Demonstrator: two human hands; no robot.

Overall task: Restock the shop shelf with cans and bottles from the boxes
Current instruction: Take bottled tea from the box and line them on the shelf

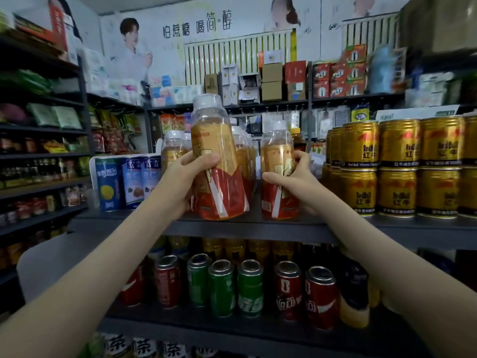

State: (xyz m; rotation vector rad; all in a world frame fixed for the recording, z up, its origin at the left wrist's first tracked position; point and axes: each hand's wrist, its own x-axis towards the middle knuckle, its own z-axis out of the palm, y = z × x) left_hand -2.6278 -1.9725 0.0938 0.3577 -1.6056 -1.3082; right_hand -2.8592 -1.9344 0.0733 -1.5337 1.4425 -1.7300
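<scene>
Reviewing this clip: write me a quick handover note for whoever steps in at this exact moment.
Left hand grips a tilted orange-label bottle at the top shelf's front edge; it is unclear whether the bottle rests there.
Right hand grips a matching bottle standing upright on that shelf.
Done: more bottles stand behind; Red Bull cans are stacked at the right.
Left: seat both bottles in line. Boxes are out of view.

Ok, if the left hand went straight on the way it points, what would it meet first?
Likely the row of bottles standing behind the tilted bottle that the left hand holds; the gap is hard to judge.
</scene>
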